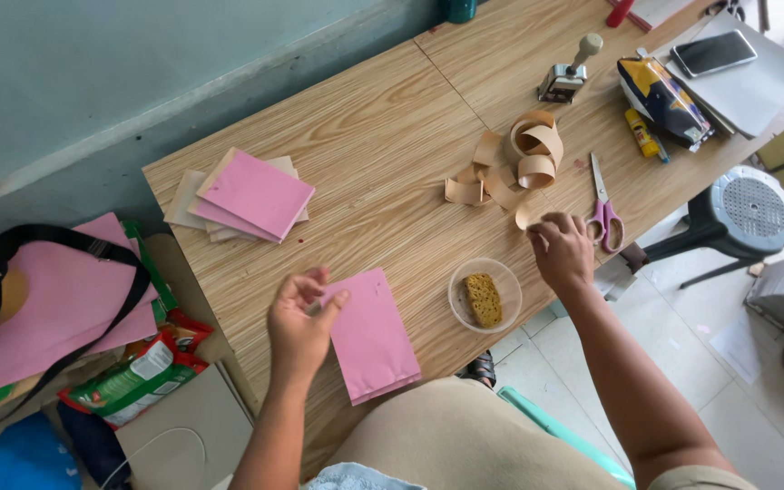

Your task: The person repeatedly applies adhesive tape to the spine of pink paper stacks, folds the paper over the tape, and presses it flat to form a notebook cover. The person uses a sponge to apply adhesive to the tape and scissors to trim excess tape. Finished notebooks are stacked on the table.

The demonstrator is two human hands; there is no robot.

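Observation:
A pink paper envelope (372,334) lies on the wooden table (383,136) near its front edge. My left hand (299,327) rests at the envelope's left edge, fingers curled and touching its top corner. My right hand (561,252) hovers at the loose end of a curled tan paper tape strip (512,168), fingertips pinched on the strip's end. Between my hands stands a small clear bowl (485,295) holding a yellow sponge.
A stack of pink and tan envelopes (245,195) lies at the table's left. Pink-handled scissors (603,209), a stamp (570,73), a glue stick (641,133), a phone (712,53) on grey card sit to the right. A grey stool (744,210) stands beside the table; bags lie left.

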